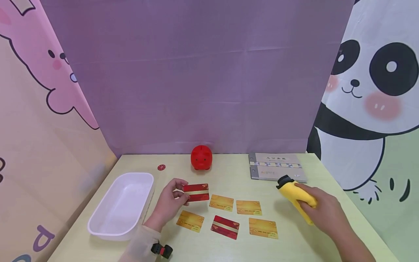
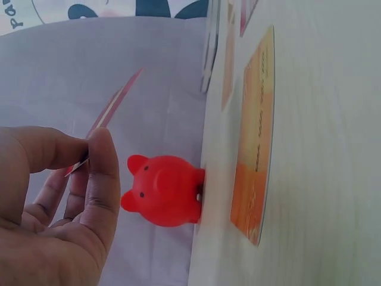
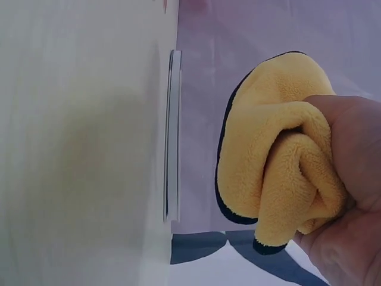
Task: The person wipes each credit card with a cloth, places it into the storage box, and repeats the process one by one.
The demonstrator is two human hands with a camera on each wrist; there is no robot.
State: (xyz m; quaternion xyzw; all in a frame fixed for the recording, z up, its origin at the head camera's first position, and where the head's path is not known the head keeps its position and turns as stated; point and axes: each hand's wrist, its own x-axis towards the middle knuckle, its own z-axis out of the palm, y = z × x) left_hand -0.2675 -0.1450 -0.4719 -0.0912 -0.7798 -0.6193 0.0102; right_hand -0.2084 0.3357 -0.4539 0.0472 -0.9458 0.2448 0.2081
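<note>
Between thumb and fingers my left hand (image 1: 171,199) pinches a red card with a gold stripe (image 1: 199,192); in the left wrist view the card (image 2: 113,104) appears nearly edge-on, raised off the table. My right hand (image 1: 324,209) grips a folded yellow cloth with dark edging (image 1: 296,196), held above the table's right side; the right wrist view shows the cloth (image 3: 268,155) bunched in the fingers. Several gold cards lie flat between the hands, among them one at the right (image 1: 263,228) and one at the left (image 1: 190,221). Another red card (image 1: 225,227) lies among them.
A white plastic basin (image 1: 95,226) stands at the left. At the back are a red piggy bank (image 1: 201,157), a small round red piece (image 1: 161,167) and a grey notebook (image 1: 276,167). A purple cloth backdrop (image 1: 209,80) rises behind the table.
</note>
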